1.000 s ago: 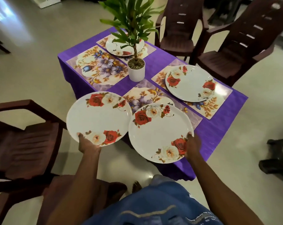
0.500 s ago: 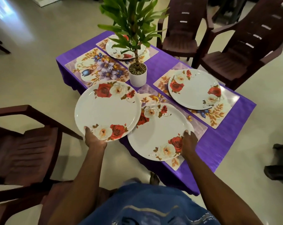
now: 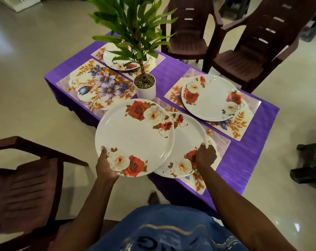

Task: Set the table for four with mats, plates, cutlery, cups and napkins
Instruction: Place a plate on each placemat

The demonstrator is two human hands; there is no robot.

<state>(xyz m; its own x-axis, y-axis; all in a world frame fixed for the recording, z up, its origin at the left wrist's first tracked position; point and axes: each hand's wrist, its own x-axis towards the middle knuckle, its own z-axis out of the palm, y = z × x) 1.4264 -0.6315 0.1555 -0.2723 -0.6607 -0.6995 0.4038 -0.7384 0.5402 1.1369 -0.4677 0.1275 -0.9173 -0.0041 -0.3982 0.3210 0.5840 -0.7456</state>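
Counting four plates, four mats: our left hand [image 3: 106, 164] grips plate [image 3: 133, 138]; right hand [image 3: 205, 156] pinches plate [image 3: 189, 134] at 3 o'clock.

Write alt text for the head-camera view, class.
A person's left hand holds a rose plate in the air while the right hand lowers another plate onto the nearest mat; one mat is bare.
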